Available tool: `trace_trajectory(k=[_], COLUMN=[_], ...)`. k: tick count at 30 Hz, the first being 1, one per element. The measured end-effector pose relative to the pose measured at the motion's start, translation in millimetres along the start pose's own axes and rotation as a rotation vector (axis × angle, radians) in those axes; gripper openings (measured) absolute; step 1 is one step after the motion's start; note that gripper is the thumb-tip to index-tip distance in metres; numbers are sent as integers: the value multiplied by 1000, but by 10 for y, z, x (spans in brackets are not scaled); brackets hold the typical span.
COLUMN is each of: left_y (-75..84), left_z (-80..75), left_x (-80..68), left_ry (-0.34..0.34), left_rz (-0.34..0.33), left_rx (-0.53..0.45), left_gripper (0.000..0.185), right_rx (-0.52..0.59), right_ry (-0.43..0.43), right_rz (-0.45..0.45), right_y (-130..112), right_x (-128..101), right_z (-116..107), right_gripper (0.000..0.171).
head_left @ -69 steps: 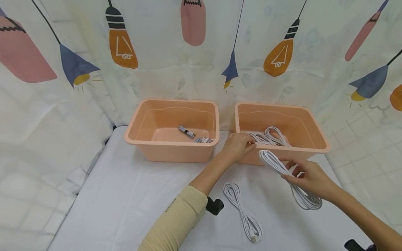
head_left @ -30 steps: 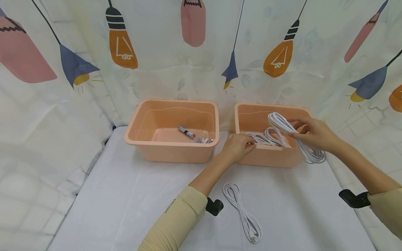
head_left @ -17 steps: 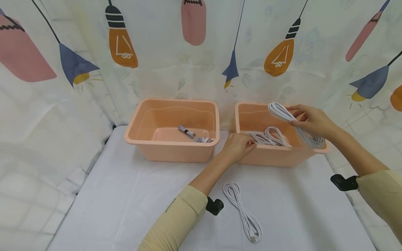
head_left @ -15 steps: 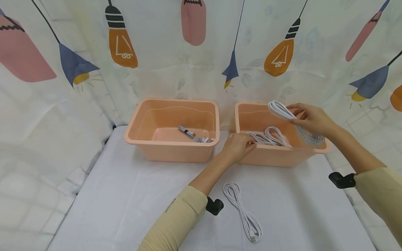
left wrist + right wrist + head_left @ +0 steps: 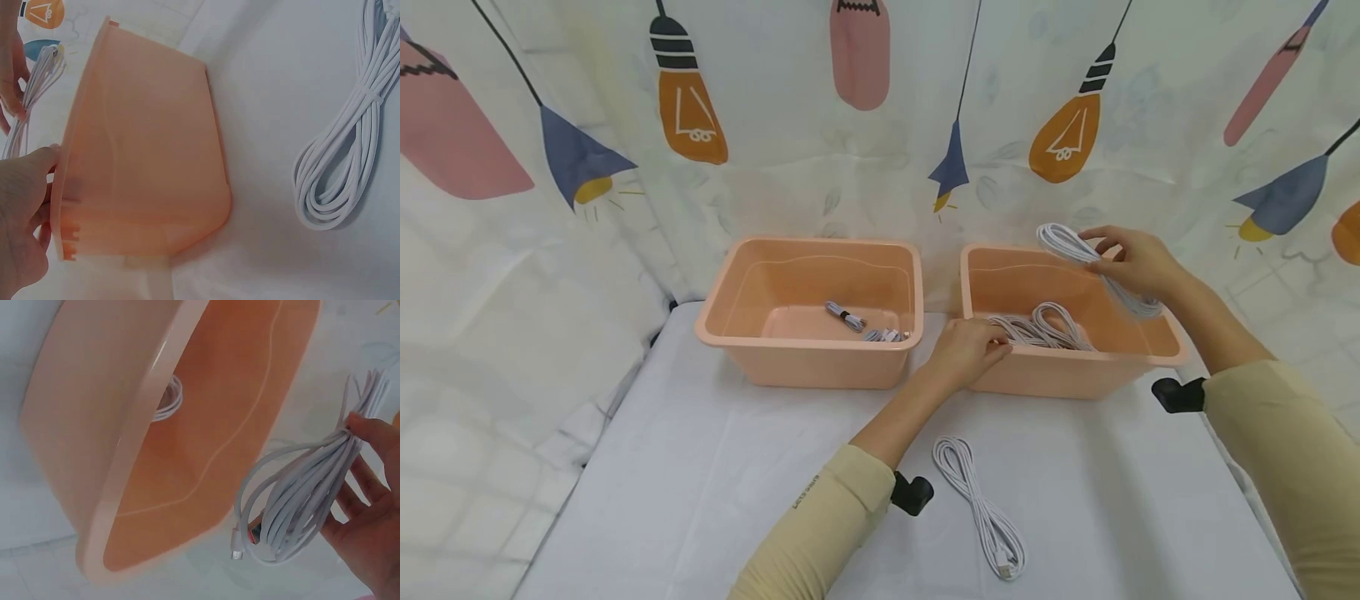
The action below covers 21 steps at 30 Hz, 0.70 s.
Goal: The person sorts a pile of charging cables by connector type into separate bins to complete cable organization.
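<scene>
My right hand (image 5: 1138, 262) pinches a coiled white cable (image 5: 1066, 243) over the right-hand peach plastic bin (image 5: 1048, 372). In the right wrist view, a metal connector (image 5: 237, 545) dangles from the held cable's loops. My left hand (image 5: 964, 352) grips that bin's near rim at the left corner, thumb outside. Inside the bin lie white coiled cables (image 5: 1056, 327), partly hidden by the front wall. Another white coiled cable (image 5: 979, 510) lies on the table in front, a plug at its near end.
A second peach bin (image 5: 827, 367) stands to the left, with a small grey cable (image 5: 846, 317) tied by a black band and more short cables (image 5: 883, 335) in it. A white cloth covers the table (image 5: 700, 467). A printed curtain (image 5: 790, 125) hangs behind.
My right hand has carried the coiled cable from in front of the right bin upward and away, to above the bin's opening. The left hand keeps its grip on the rim.
</scene>
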<state>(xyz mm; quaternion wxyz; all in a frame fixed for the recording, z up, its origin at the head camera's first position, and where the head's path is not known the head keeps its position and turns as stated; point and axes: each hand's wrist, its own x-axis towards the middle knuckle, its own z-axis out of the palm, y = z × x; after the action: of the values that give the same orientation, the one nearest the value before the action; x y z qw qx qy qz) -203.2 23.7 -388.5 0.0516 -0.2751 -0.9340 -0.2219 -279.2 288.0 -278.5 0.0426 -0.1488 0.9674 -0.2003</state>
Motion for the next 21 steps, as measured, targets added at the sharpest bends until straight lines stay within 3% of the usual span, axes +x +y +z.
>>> trace_trajectory(k=[9,21], left_y=[-8,2], left_z=[6,-12], left_x=[12,2], left_ry=[-6,-11], left_rz=[5,1], left_rx=[19,51], left_gripper=[21,21], right_rx=[2,80], right_ry=[73,69], right_rz=[-5,74], right_y=[20,82], right_x=[59,-57], right_z=[43,179], right_gripper=[55,64])
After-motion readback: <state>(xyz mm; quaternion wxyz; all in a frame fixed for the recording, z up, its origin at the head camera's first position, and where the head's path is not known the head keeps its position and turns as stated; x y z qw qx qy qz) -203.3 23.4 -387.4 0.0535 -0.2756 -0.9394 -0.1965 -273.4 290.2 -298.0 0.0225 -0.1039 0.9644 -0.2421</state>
